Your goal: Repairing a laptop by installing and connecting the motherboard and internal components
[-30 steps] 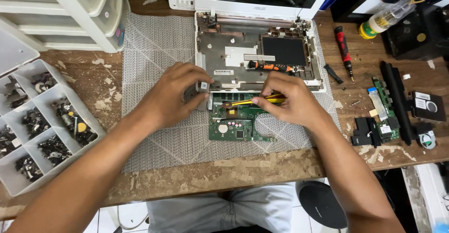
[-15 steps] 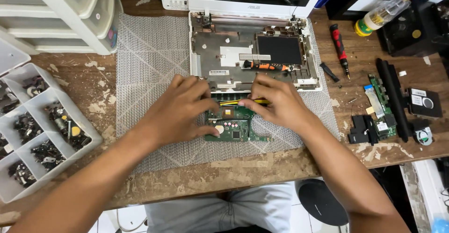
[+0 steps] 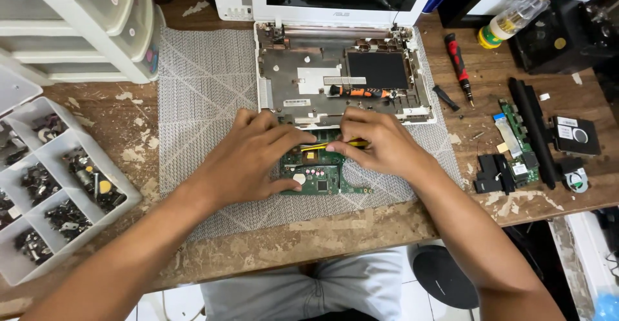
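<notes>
A green circuit board (image 3: 320,177) lies on a grey woven mat (image 3: 206,102), just in front of an opened white laptop base (image 3: 342,76). My left hand (image 3: 251,156) rests on the board's left part, thumb and fingers pressing it down. My right hand (image 3: 380,144) grips a yellow-handled tool (image 3: 322,145) that points left across the top of the board, its tip near my left fingertips. An orange and black screwdriver (image 3: 361,92) lies inside the laptop base, above my hands.
A white compartment tray (image 3: 58,192) with several small parts sits at the left edge. White drawers (image 3: 84,24) stand at back left. To the right lie a red screwdriver (image 3: 459,63), a small green board (image 3: 516,144), black parts, and a bottle (image 3: 516,18).
Both hands have shifted slightly toward the near edge and closed in over the green board. The yellow tool now lies more level between them.
</notes>
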